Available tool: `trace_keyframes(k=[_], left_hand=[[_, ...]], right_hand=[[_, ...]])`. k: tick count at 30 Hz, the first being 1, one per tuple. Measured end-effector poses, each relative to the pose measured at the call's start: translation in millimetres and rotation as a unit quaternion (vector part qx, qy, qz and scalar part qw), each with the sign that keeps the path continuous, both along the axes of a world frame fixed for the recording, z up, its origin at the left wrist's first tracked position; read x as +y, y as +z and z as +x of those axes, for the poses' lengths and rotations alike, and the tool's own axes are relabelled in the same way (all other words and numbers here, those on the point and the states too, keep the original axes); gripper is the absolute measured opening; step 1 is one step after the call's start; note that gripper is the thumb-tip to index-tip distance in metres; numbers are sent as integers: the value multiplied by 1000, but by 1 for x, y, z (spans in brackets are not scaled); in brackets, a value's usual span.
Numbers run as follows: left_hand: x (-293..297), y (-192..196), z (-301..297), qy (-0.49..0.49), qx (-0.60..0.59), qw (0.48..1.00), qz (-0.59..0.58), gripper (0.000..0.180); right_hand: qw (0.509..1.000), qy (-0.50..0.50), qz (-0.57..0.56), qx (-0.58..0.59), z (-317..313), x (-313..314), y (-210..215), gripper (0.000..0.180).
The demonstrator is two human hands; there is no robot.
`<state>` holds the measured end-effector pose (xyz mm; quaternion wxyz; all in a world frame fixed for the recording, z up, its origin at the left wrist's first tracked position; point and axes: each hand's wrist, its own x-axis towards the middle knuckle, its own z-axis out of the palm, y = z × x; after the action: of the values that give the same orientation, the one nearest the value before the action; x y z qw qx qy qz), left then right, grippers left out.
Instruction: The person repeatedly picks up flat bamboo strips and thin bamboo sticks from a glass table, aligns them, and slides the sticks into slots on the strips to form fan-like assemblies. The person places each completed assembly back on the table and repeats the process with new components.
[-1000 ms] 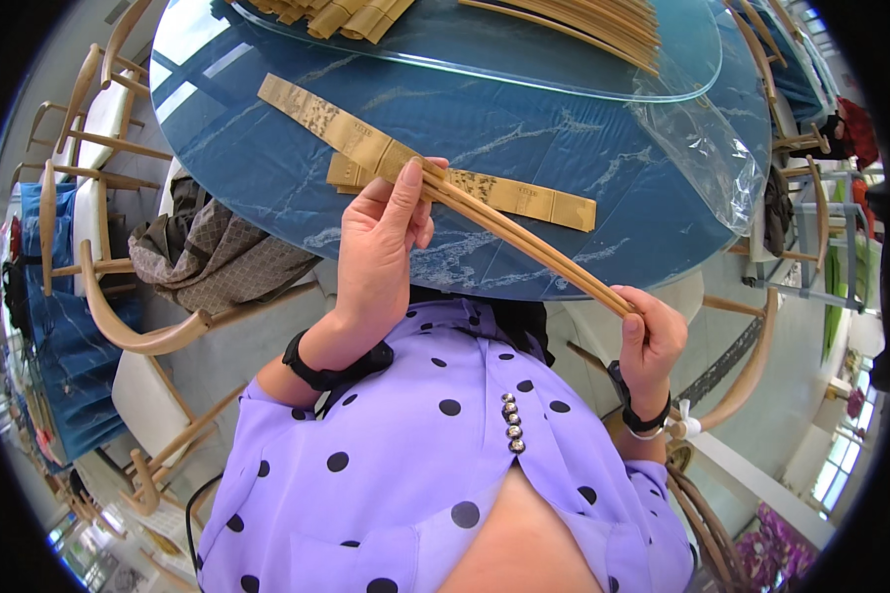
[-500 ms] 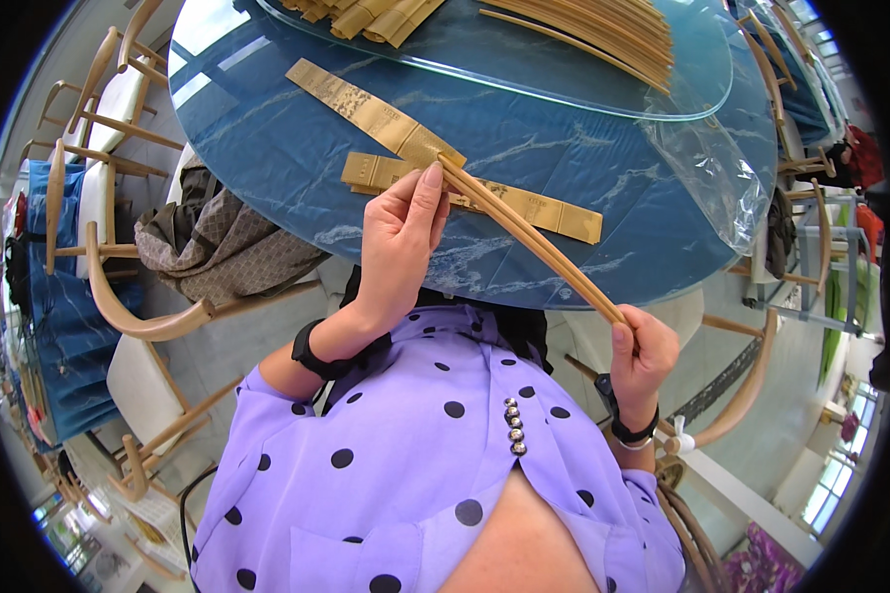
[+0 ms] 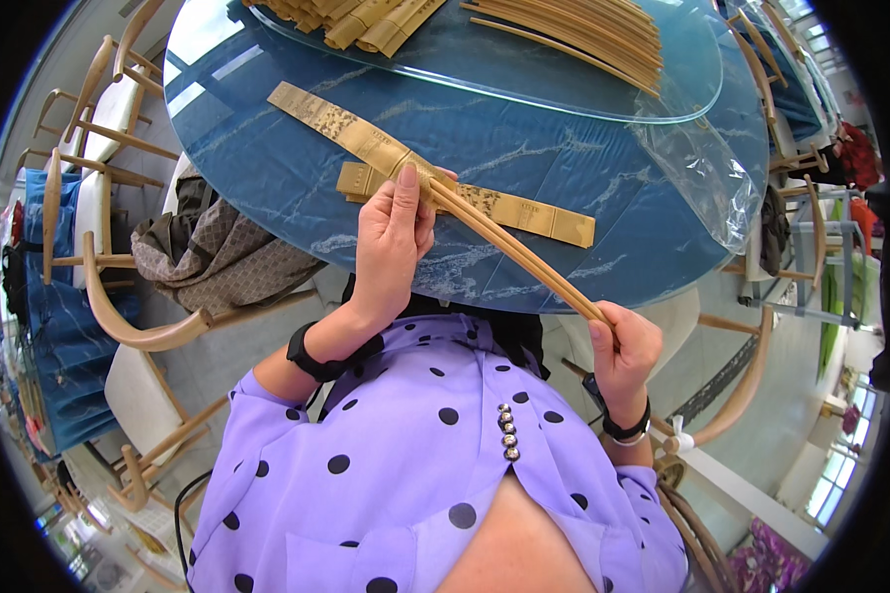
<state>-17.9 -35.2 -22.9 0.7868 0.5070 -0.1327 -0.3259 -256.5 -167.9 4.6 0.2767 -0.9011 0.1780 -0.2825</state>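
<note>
A pair of light wooden chopsticks (image 3: 512,249) slants down to the right above the table's near edge. Its upper end sits inside the mouth of a gold paper sleeve (image 3: 356,136). My left hand (image 3: 391,237) pinches the sleeve at that mouth, thumb on top. Lower right, my right hand (image 3: 625,354) is closed around the other end of the chopsticks. Under the held sleeve lies a small stack of flat gold sleeves (image 3: 539,217) on the blue table, partly hidden by my left hand and the chopsticks.
On the glass turntable (image 3: 524,107) lie a pile of gold sleeves (image 3: 386,28) and a bundle of loose chopsticks (image 3: 583,40). A clear plastic bag (image 3: 707,188) rests at the table's right. A patterned grey-brown bag (image 3: 213,247) is on a chair (image 3: 138,331) at left.
The chopsticks have slid up and left into the sleeve, so their ends are now inside its mouth. My right hand has shifted slightly left.
</note>
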Motion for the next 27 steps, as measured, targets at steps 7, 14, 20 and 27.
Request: trace_keyframes(k=[7,14,20,27], left_hand=[[-4,1,7,-23,14,1000,10,44],[-5,6,1,14,13,1000,-17,41],[-9,6,-18,31,1,998,-50,34],[-15,13,-46,22,-46,998,-31,34]], right_hand=[[1000,-8,-5,-19,1,-1,1,11],[998,-40,-23,45,2,4,5,16],[960,-96,-253,-67,44,25,36,27],[960,142,-241,-17,103,69,19,22]])
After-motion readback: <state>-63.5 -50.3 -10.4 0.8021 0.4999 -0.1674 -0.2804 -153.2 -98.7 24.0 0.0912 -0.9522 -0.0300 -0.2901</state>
